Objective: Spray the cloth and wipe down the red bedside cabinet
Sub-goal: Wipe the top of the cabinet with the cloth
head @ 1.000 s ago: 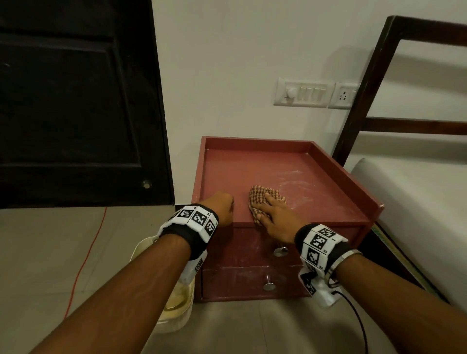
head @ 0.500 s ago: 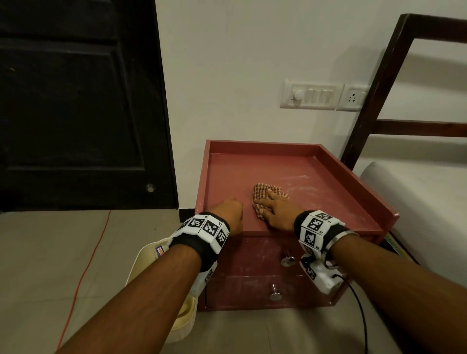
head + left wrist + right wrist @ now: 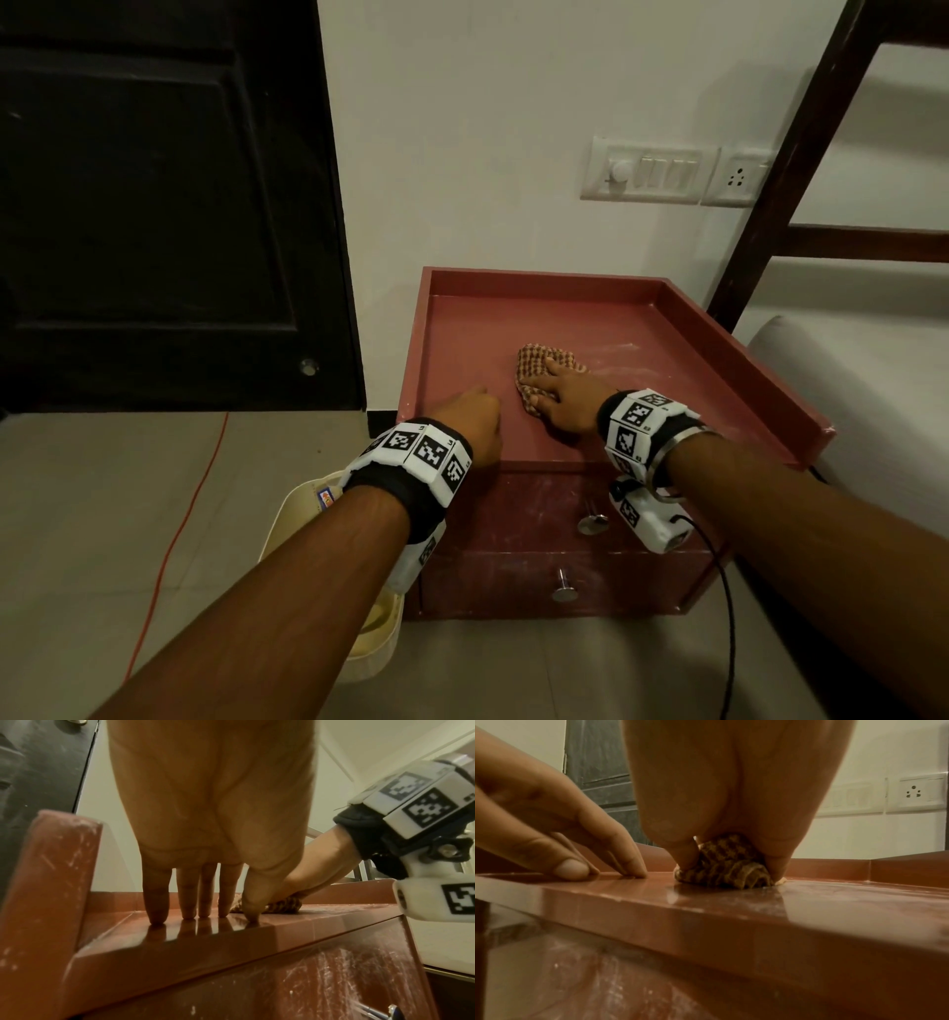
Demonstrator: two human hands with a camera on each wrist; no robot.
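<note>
The red bedside cabinet (image 3: 513,318) stands against the wall, with a raised rim on three sides and white dust streaks across its top and drawer fronts. A bunched brown checked cloth (image 3: 539,360) lies on the top, right of its middle. My right hand (image 3: 557,398) presses down on it, thumb and fingers gripping the bunch (image 3: 723,860). The left hand (image 3: 475,419) rests beside it near the front edge, its straight fingertips (image 3: 156,914) touching the glossy top (image 3: 231,939). In the left wrist view the cloth (image 3: 282,905) shows just behind the thumb.
A cream bucket (image 3: 303,519) sits on the floor left of the cabinet, under my left forearm. Two metal drawer knobs (image 3: 565,591) stick out of the front. A black door (image 3: 154,205) stands at left, and a bed frame (image 3: 770,216) and mattress (image 3: 873,390) at right. An orange cable (image 3: 174,534) crosses the floor.
My right hand has slid the cloth a little away from the front edge, toward the back. The left hand stays planted near the front left of the top.
</note>
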